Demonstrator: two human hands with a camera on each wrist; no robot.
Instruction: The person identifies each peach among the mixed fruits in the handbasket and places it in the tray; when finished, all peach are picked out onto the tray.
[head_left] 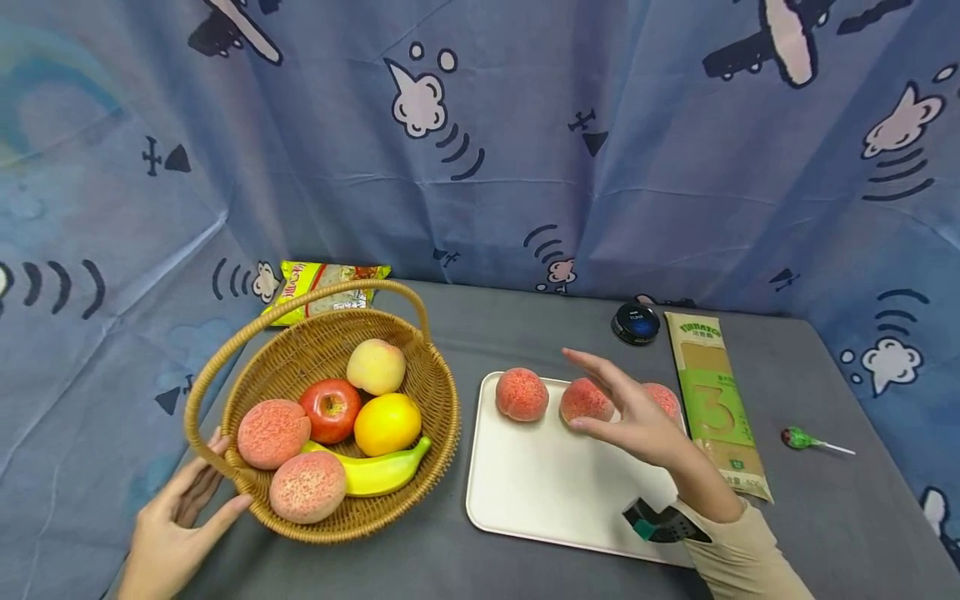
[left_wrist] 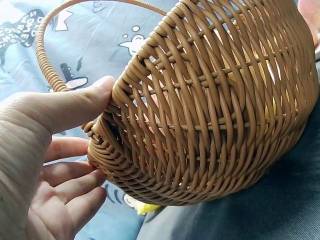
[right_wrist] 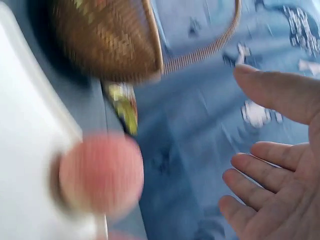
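Note:
A brown wicker basket with a tall hoop handle leans at the left. It holds two pink peaches, a yellowish peach, a red apple, a lemon-yellow fruit and a banana. My left hand grips the basket's left side, its thumb on the rim in the left wrist view. Over the white tray, my right hand hovers with fingers spread and nothing held. Along the tray's back edge lie three pink peaches, the middle and right ones partly hidden by that hand.
Behind the basket lies a yellow food packet. A round dark tin stands beyond the tray. To the right are a long green noodle packet and a green-wrapped lollipop. A patterned blue curtain borders the grey table.

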